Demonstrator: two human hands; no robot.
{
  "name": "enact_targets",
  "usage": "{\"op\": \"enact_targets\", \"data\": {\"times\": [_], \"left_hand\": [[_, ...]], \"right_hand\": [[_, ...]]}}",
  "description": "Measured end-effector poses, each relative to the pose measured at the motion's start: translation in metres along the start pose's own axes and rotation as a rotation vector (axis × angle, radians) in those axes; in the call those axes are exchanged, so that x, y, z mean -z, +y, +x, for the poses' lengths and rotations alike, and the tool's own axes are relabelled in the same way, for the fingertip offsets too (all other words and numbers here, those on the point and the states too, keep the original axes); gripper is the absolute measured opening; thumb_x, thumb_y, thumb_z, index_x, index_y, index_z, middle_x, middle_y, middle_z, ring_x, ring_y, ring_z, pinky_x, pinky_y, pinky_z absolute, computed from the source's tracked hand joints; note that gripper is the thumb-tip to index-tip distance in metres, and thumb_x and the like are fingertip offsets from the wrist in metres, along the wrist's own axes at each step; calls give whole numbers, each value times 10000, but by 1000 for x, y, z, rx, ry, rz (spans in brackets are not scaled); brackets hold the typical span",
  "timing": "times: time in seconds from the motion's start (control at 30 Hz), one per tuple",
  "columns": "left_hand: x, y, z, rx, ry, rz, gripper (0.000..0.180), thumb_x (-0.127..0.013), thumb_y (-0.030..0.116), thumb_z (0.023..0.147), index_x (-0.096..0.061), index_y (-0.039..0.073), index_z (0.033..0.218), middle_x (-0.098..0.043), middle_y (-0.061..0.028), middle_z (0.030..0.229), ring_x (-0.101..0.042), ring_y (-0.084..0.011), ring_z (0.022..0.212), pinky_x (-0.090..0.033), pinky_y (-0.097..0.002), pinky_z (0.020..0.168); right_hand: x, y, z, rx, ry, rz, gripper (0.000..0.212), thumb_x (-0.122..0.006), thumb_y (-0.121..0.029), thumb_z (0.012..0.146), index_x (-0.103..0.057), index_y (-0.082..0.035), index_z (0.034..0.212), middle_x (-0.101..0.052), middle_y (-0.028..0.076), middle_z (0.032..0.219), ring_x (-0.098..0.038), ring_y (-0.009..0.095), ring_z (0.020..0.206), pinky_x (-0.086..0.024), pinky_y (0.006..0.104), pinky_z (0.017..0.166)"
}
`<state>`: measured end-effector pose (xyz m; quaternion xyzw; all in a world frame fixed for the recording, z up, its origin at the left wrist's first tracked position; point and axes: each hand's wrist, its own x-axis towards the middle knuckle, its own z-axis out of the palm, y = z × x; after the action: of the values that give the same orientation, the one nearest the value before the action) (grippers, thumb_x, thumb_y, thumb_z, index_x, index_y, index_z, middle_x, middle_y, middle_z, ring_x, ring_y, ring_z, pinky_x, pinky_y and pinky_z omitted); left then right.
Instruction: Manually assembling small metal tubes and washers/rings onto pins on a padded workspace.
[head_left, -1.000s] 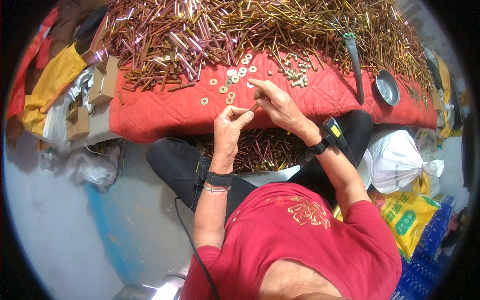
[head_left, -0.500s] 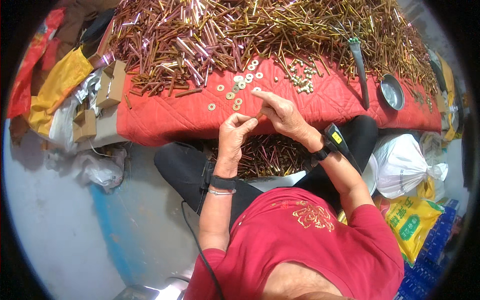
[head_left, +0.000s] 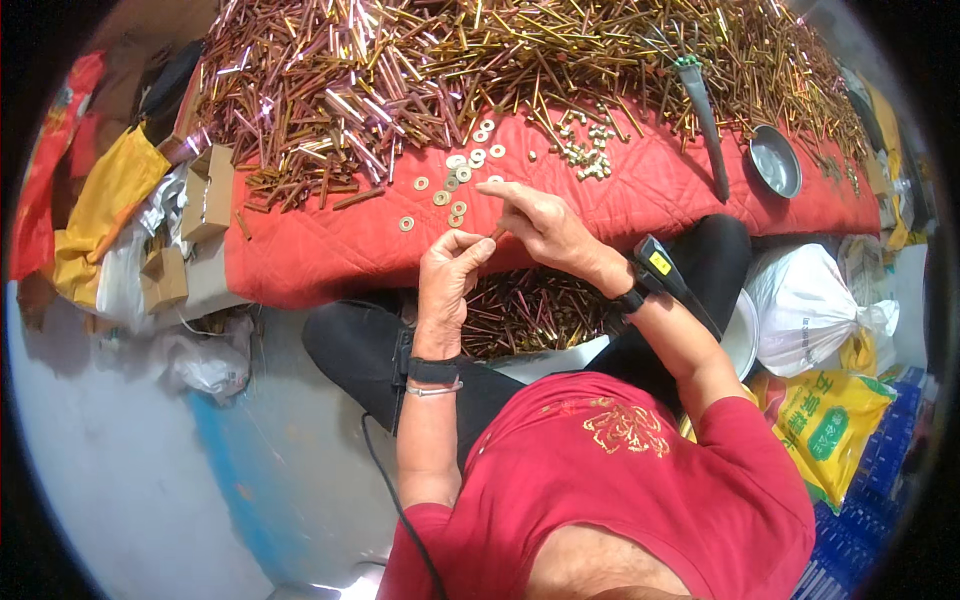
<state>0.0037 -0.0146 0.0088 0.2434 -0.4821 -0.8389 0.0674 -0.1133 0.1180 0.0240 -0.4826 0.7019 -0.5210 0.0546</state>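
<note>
My left hand (head_left: 447, 275) pinches a small copper-coloured rod (head_left: 498, 233) between thumb and fingertips, most of it hidden. At its other end, the thumb and bent fingers of my right hand (head_left: 548, 232) close on it, while the index finger points out to the left. Both hands are over the near edge of a red quilted cloth (head_left: 330, 255). Just beyond them lie several flat washers (head_left: 441, 198). Small shiny nuts (head_left: 590, 158) are scattered farther right. A big heap of brass- and copper-coloured rods (head_left: 400, 75) covers the far part of the cloth.
More rods (head_left: 535, 310) fill a container between my legs. At the right are a dark tapered tool (head_left: 708, 130) and a round metal bowl (head_left: 775, 165). A white plastic bag (head_left: 805, 310) and a yellow packet (head_left: 830, 425) sit beside my knee. Cardboard boxes (head_left: 207, 195) stand left.
The view has shifted a little, so the hands and cloth appear slightly farther left. Both hands keep nearly the same hold on the rod.
</note>
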Motion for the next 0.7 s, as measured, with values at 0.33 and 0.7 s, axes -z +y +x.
{"op": "enact_targets", "data": {"times": [0.33, 0.7], "left_hand": [[-1, 0, 0, 6, -3, 31, 116, -703, 110, 798, -599, 63, 818, -545, 42, 650, -364, 1, 441, -233, -160, 394], [20, 44, 52, -373, 346, 684, 341, -682, 313, 815, -652, -24, 848, -661, -79, 781, -602, -134, 750, -466, -283, 707]], "right_hand": [[-10, 14, 3, -46, -10, -21, 267, -596, -136, 860, -552, -21, 1097, -612, 124, 750, -616, 250, 690, -481, 336, 632], [44, 69, 43, -170, 275, -664, 204, -640, -177, 801, -542, -25, 896, -559, 161, 865, -604, 350, 763, -490, 436, 644]]}}
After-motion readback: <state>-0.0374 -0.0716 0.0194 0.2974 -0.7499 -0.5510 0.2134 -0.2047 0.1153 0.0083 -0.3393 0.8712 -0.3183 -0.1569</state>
